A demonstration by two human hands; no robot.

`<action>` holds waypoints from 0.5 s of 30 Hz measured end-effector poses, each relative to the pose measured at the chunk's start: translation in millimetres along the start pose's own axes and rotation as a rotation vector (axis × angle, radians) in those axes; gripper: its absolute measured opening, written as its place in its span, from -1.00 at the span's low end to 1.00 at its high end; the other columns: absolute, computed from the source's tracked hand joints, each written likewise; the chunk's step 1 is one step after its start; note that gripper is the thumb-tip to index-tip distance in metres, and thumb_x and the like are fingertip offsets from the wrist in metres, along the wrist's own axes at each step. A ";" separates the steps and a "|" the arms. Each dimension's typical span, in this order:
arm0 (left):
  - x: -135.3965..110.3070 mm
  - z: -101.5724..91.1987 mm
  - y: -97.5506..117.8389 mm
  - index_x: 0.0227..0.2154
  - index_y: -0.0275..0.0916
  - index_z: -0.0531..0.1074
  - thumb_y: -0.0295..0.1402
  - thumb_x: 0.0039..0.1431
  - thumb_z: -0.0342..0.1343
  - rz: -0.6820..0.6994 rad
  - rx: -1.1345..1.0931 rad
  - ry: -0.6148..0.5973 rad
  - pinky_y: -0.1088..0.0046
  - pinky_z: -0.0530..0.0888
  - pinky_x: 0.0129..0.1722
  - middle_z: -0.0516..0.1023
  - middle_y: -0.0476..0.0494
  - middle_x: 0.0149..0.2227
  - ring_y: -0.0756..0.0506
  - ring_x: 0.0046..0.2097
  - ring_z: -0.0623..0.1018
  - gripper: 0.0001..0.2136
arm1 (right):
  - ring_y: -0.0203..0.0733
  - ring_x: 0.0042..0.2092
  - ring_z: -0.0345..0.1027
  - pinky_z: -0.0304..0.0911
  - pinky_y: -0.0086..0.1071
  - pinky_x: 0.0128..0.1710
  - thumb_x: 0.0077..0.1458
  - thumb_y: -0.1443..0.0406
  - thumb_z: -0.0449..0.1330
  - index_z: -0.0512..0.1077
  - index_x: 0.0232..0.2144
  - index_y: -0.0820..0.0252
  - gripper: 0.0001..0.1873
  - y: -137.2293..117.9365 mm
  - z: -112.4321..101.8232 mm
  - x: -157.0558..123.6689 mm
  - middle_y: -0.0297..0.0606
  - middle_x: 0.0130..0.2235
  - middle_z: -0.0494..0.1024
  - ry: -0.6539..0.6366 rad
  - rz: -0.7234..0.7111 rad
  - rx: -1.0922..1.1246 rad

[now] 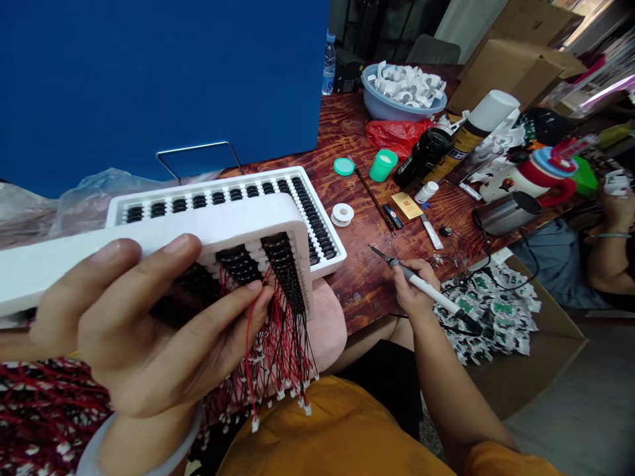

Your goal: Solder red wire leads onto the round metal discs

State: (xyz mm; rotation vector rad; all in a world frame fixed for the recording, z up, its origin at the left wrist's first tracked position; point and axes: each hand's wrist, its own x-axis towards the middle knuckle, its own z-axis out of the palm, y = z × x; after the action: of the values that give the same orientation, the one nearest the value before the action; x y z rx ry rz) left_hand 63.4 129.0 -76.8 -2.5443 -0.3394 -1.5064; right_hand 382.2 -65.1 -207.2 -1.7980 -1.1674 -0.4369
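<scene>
My left hand point(163, 324) is closed around the side of a tilted white foam tray point(238, 221). Black round parts point(238, 264) sit in rows inside it, and their red and black wires point(278, 344) hang down, ending in small white plugs. Two fingers press the tray's outer face, while other fingertips pinch at the wires by its opening. In my right hand point(414, 287) is a soldering iron point(426, 289), held like a pen with its tip pointing left over the table. A second white foam tray point(325, 264), with more black parts, lies flat behind the first.
On the wooden table point(342, 139) stand a solder spool point(342, 214), a green tub point(383, 165), a black bottle point(424, 157), a metal cup point(508, 213) and a blue basin point(404, 109). A carton point(550, 357) of green-and-white parts sits right. Another person's hand point(618, 211) shows far right.
</scene>
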 end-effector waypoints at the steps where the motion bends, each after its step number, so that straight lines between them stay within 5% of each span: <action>1: 0.1 -0.1 -0.1 0.00 0.00 0.55 -0.20 -0.28 0.50 0.003 -0.003 0.000 0.09 0.24 0.34 0.31 -0.06 0.32 -0.30 0.30 0.33 -0.36 | -0.25 -0.28 0.40 0.39 -0.31 -0.23 0.30 0.13 0.20 0.40 -0.29 0.27 -0.71 0.3 0.3 0.5 -0.28 -0.30 0.46 -0.002 0.000 0.000; 15: -2.4 3.3 2.6 -0.12 0.05 0.59 -0.21 -0.27 0.51 -0.018 0.025 0.038 0.13 0.29 0.29 0.33 0.03 0.30 -0.24 0.30 0.32 -0.48 | -0.23 -0.28 0.40 0.38 -0.31 -0.23 0.28 0.11 0.20 0.40 -0.30 0.26 -0.70 -0.1 5.4 2.8 -0.27 -0.32 0.47 -0.007 0.010 -0.002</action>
State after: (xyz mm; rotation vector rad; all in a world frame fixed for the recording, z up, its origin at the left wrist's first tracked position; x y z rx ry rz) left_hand 65.8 127.1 -80.5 -2.4962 -0.3750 -1.5447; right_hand 382.6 -59.1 -208.0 -1.8077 -1.1625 -0.4266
